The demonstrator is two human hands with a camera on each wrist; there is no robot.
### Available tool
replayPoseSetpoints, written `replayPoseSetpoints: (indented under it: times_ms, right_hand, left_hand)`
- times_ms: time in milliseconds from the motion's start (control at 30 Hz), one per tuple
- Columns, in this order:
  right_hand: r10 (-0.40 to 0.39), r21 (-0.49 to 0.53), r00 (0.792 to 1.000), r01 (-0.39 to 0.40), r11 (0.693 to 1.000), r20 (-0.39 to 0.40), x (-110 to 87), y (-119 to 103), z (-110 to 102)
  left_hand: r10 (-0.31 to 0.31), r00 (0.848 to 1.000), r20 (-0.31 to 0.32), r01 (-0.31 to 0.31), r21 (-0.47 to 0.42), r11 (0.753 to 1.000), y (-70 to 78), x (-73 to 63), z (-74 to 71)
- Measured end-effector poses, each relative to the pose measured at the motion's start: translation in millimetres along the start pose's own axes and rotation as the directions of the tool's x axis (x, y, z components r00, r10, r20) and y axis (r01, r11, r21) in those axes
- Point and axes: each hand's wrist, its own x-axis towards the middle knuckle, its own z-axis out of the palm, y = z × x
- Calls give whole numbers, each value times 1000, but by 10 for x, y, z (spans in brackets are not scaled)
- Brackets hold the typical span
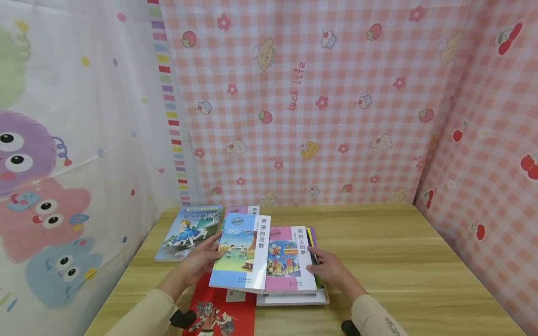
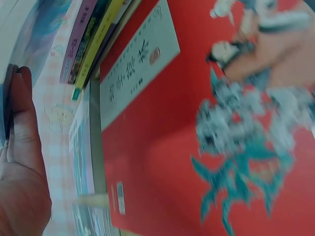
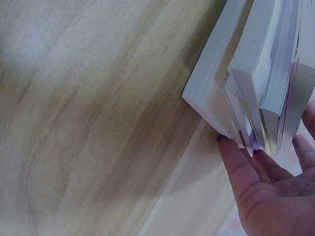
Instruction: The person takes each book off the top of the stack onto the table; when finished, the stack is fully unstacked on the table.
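In the head view my left hand [image 1: 199, 259] pinches the left edge of a blue-and-white book [image 1: 239, 252], tilted above the other books. Its fingers [image 2: 22, 128] lie against that book's underside in the left wrist view. To the right lies a stack topped by a pink book [image 1: 287, 261]. My right hand [image 1: 332, 268] touches this stack's right side, fingers extended along the uneven book edges [image 3: 270, 108]. Below the left hand is a large red book [image 1: 235, 312], partly covered by the blue-and-white one.
A book with a girl in a blue dress [image 1: 189, 233] lies at the back left of the wooden table [image 1: 378, 252]. Another pink book [image 1: 241, 209] shows behind the blue-and-white one. A white book [image 1: 294, 299] sticks out under the stack. Patterned cloths [image 1: 315, 126] hang around the table.
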Motion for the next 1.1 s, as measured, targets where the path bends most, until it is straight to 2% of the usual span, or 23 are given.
replayPoseSetpoints:
  times_ms: [267, 400, 633, 867, 1100]
  right_hand:
    - [-1, -17, 1000, 0, 1000, -3, 3, 5, -40]
    - [0, -11, 1000, 0, 1000, -1, 0, 1, -40]
    - [-13, -13, 1000, 13, 1000, -6, 7, 3, -5]
    - [-2, -14, 1000, 2, 1000, -9, -6, 0, -5]
    - [2, -6, 1000, -2, 1000, -5, 14, 11, 5]
  left_hand:
    - [19, 999, 49, -20, 3, 1000, 20, -109, -215]
    - [19, 999, 46, -21, 34, 999, 21, -178, -334]
    - [-29, 1000, -10, 30, 61, 998, 0, -359, -594]
    - [-64, 998, 11, 63, 61, 996, 4, -550, -830]
    - [-109, 994, 14, 108, 57, 993, -94, -718, -1082]
